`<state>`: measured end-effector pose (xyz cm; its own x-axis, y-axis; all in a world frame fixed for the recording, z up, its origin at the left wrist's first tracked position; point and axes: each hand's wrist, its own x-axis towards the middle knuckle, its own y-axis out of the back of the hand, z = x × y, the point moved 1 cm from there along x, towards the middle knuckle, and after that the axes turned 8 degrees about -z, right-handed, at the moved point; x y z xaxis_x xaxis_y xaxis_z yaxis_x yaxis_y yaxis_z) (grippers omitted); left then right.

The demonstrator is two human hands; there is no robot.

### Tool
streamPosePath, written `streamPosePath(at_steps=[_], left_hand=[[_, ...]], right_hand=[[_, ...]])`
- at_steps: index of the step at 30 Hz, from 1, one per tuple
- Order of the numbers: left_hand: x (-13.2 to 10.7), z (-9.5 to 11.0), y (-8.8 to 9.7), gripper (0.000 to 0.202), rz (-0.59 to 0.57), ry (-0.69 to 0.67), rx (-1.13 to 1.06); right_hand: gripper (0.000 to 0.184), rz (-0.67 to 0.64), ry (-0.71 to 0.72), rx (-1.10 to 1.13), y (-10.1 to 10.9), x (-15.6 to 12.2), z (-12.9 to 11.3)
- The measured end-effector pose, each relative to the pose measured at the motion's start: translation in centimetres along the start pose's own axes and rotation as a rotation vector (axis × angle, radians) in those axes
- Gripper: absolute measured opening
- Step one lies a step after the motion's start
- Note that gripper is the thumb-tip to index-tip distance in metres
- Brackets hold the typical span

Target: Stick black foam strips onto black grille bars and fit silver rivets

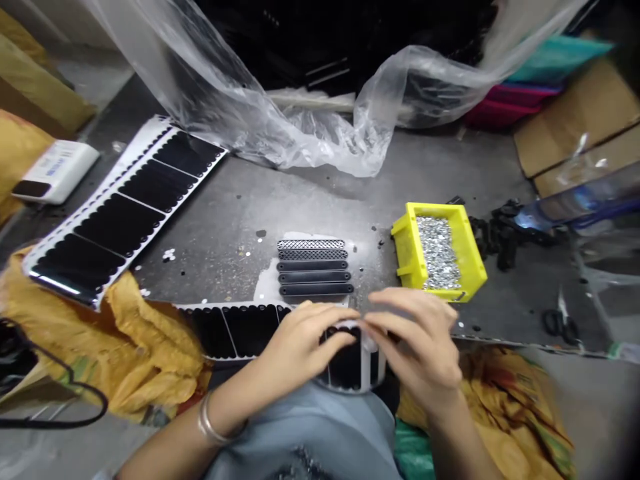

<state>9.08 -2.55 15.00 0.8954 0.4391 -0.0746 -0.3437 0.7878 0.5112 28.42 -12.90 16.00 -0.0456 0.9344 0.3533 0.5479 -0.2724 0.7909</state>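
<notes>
Black-panelled sheet [345,365] at the near edge of the table [235,217], partly hidden behind my left hand [306,333]; right hand [420,340] half curled, fingertips close to the left's; blurred, can't tell what either pinches; plastic film [320,137] cut off up top.

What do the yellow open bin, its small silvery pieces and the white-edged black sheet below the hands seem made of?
Yellow open bin: probably moulded plastic, smooth, evenly coloured. Small silvery pieces: likely shiny metal, from their glints. White-edged black sheet: perhaps smooth plastic film, since it curves.
</notes>
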Motion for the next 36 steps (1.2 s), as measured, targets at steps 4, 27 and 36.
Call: streamPosePath(at_steps=[4,27,36], left_hand=[[1.2,-0.9,-0.6,0.017,0.052,0.103,-0.143],[0.6,-1.8,0.2,0.034,-0.072,0.049,-0.278],[1.9,-1.9,-1.9,0.041,0.182,0.014,0.079]], right_hand=[[0.028,0.147,-0.159,-0.072,-1.2,-0.4,0.2],[0.019,0.02,-0.417,0.66,-3.6,-0.6,1.3],[0.014,0.513,-0.534,0.742,1.7,-4.0,2.9]])
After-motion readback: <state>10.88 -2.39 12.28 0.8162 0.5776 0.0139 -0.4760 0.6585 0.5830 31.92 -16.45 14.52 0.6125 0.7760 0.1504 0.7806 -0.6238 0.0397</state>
